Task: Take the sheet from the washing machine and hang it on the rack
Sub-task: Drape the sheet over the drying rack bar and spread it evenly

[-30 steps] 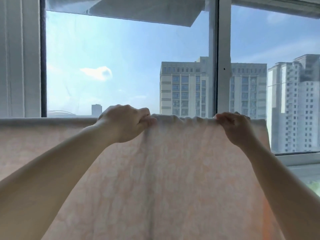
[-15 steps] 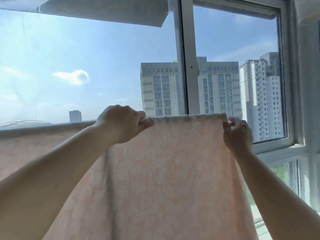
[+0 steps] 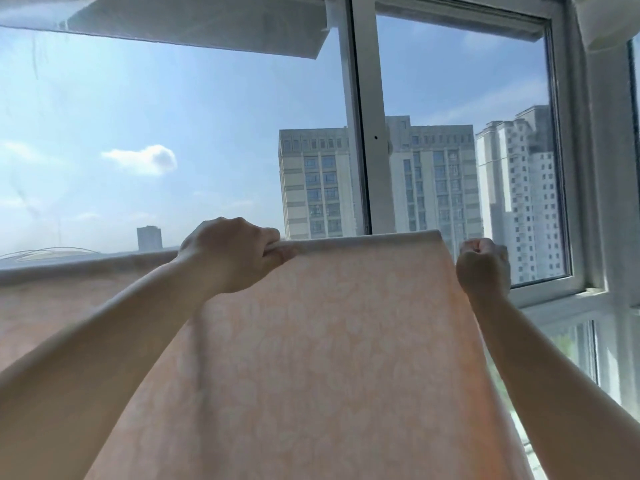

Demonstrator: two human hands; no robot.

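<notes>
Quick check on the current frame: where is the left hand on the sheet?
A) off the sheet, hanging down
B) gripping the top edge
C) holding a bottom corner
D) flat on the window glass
B: the left hand has its fingers curled over the top edge of the sheet, well left of the right hand, which sits by the sheet's right end.

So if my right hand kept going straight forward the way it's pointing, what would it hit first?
Probably the window glass. The right hand, fisted, sits just past the sheet edge, with only the pane beyond it; depth is unclear.
</notes>
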